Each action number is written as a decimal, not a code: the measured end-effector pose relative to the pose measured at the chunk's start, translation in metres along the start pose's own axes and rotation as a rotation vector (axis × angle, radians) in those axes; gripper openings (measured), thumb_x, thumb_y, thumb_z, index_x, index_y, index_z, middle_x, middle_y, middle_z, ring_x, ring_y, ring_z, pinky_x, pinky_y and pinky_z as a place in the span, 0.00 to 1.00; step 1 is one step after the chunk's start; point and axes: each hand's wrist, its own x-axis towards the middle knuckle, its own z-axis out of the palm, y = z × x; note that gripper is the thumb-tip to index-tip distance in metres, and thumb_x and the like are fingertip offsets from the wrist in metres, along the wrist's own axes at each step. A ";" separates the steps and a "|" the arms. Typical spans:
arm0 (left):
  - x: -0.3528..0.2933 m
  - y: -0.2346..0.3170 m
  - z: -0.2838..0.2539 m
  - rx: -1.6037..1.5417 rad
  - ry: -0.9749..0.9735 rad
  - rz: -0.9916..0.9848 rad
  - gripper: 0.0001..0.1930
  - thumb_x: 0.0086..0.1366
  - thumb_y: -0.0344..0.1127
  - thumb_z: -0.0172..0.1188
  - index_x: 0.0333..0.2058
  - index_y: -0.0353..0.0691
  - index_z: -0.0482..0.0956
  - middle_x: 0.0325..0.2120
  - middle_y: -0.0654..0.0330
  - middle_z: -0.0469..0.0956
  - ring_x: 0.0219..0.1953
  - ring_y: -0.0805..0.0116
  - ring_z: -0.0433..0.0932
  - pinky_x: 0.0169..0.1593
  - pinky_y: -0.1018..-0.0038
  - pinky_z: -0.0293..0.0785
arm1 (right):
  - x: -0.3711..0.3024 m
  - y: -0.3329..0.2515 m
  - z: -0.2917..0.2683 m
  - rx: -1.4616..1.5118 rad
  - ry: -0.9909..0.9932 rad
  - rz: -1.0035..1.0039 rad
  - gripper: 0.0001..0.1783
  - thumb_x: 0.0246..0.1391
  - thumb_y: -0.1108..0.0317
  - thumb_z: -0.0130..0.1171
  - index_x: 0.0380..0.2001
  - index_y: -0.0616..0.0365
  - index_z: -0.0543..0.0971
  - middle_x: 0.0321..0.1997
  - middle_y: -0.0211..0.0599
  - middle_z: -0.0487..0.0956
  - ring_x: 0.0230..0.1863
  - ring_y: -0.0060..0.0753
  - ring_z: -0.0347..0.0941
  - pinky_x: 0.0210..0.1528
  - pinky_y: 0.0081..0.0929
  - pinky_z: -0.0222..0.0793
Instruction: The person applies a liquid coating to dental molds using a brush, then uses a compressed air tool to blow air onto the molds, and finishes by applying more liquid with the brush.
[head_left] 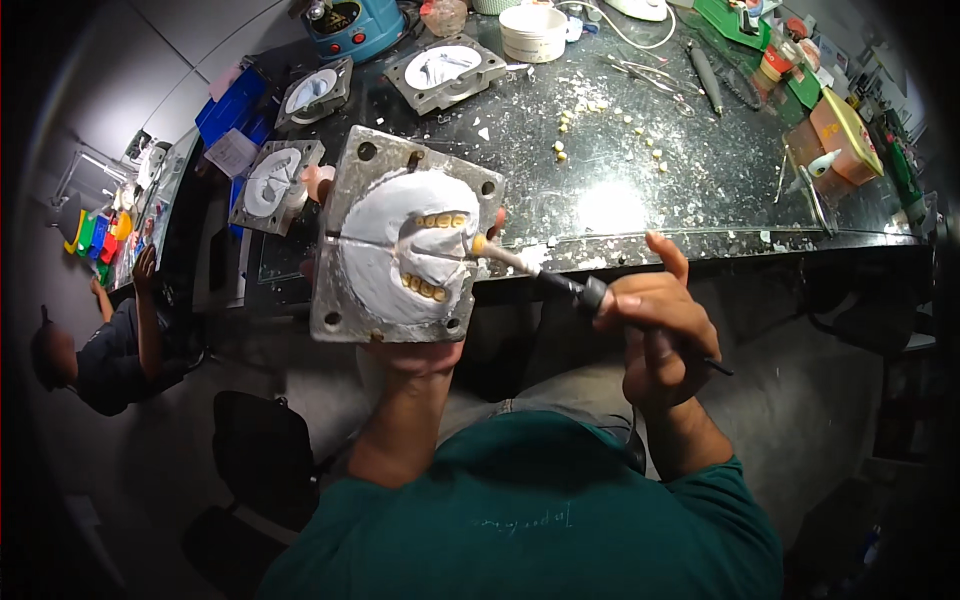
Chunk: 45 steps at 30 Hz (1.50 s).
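Two hands work: left hand grips the metal flask; at its three o'clock, right hand grips a brush touching the plaster.

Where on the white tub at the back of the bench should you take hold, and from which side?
Grip the white tub around its round side wall, coming from above and the front. It stands upright with its mouth open, so fingers can wrap the wall just under the rim. A blue pot and metal flask halves crowd its left.

Dull grey metal flask, matt white plaster inside. Worktop gleams glossy, speckled dark stone. Green shirt is soft cloth.
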 end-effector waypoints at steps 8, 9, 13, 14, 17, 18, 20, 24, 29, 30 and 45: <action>0.005 0.011 0.006 0.158 0.037 0.169 0.46 0.63 0.64 0.62 0.74 0.56 0.54 0.75 0.56 0.47 0.76 0.43 0.43 0.74 0.34 0.41 | 0.013 -0.005 0.009 -0.110 -0.042 0.003 0.15 0.67 0.67 0.45 0.44 0.61 0.80 0.29 0.40 0.83 0.32 0.30 0.82 0.76 0.61 0.49; 0.009 0.013 0.009 0.140 0.020 0.200 0.46 0.63 0.65 0.61 0.74 0.56 0.54 0.76 0.56 0.45 0.76 0.42 0.41 0.74 0.34 0.41 | 0.013 -0.007 0.008 -0.090 -0.057 0.015 0.15 0.67 0.67 0.44 0.44 0.61 0.80 0.28 0.40 0.83 0.32 0.30 0.82 0.76 0.61 0.48; 0.016 0.015 0.013 0.085 -0.086 0.266 0.45 0.65 0.68 0.58 0.74 0.58 0.54 0.77 0.59 0.40 0.77 0.39 0.37 0.74 0.34 0.42 | 0.015 -0.014 0.008 -0.107 -0.093 0.016 0.15 0.70 0.66 0.43 0.42 0.60 0.80 0.28 0.38 0.83 0.32 0.28 0.82 0.76 0.62 0.47; 0.017 0.014 0.013 0.066 -0.119 0.280 0.45 0.65 0.69 0.57 0.74 0.58 0.54 0.78 0.61 0.40 0.77 0.39 0.38 0.74 0.34 0.41 | 0.015 -0.015 0.008 -0.109 -0.093 0.015 0.15 0.70 0.66 0.43 0.42 0.60 0.80 0.28 0.38 0.83 0.32 0.28 0.82 0.76 0.62 0.47; 0.019 0.011 0.015 0.069 -0.153 0.332 0.44 0.64 0.66 0.61 0.74 0.60 0.56 0.77 0.57 0.41 0.76 0.42 0.42 0.73 0.34 0.45 | 0.017 -0.016 0.006 -0.151 -0.106 -0.042 0.15 0.72 0.64 0.44 0.41 0.58 0.80 0.28 0.35 0.84 0.32 0.28 0.82 0.76 0.62 0.47; 0.020 0.011 0.016 0.108 -0.121 0.355 0.44 0.62 0.63 0.65 0.73 0.63 0.58 0.76 0.51 0.42 0.76 0.45 0.46 0.72 0.33 0.51 | 0.018 -0.018 0.006 -0.176 -0.105 -0.065 0.11 0.66 0.70 0.49 0.42 0.57 0.81 0.32 0.33 0.85 0.34 0.28 0.83 0.75 0.61 0.51; 0.020 0.013 0.012 0.095 -0.180 0.322 0.44 0.62 0.63 0.64 0.73 0.63 0.57 0.76 0.51 0.42 0.76 0.45 0.46 0.72 0.34 0.51 | 0.021 -0.024 0.006 -0.198 -0.106 -0.089 0.10 0.61 0.77 0.54 0.42 0.56 0.83 0.35 0.31 0.87 0.35 0.27 0.84 0.73 0.60 0.54; 0.017 0.015 0.014 0.148 -0.108 0.300 0.43 0.63 0.63 0.63 0.73 0.62 0.57 0.76 0.53 0.42 0.76 0.45 0.46 0.73 0.33 0.48 | 0.026 -0.029 0.010 -0.239 -0.139 -0.113 0.09 0.62 0.76 0.54 0.40 0.57 0.83 0.32 0.31 0.86 0.34 0.27 0.83 0.73 0.61 0.54; 0.002 0.023 -0.004 -0.149 -0.002 0.200 0.44 0.69 0.62 0.57 0.75 0.47 0.52 0.76 0.62 0.50 0.75 0.46 0.50 0.73 0.39 0.49 | 0.026 -0.014 0.012 0.252 -0.027 0.036 0.19 0.67 0.60 0.47 0.38 0.63 0.82 0.29 0.41 0.84 0.29 0.30 0.81 0.75 0.64 0.48; -0.008 0.028 -0.008 -0.267 0.128 0.174 0.43 0.69 0.59 0.58 0.75 0.49 0.51 0.75 0.62 0.50 0.74 0.43 0.51 0.72 0.35 0.48 | 0.034 -0.012 0.014 0.320 0.062 0.063 0.19 0.68 0.61 0.46 0.38 0.65 0.82 0.28 0.43 0.83 0.29 0.30 0.80 0.74 0.63 0.51; -0.079 0.080 -0.008 -0.362 0.188 0.031 0.51 0.64 0.81 0.39 0.74 0.50 0.52 0.73 0.47 0.54 0.71 0.31 0.55 0.65 0.19 0.48 | 0.228 0.024 0.176 -0.416 -0.539 -0.065 0.23 0.69 0.48 0.53 0.40 0.57 0.84 0.27 0.36 0.86 0.31 0.34 0.84 0.37 0.37 0.78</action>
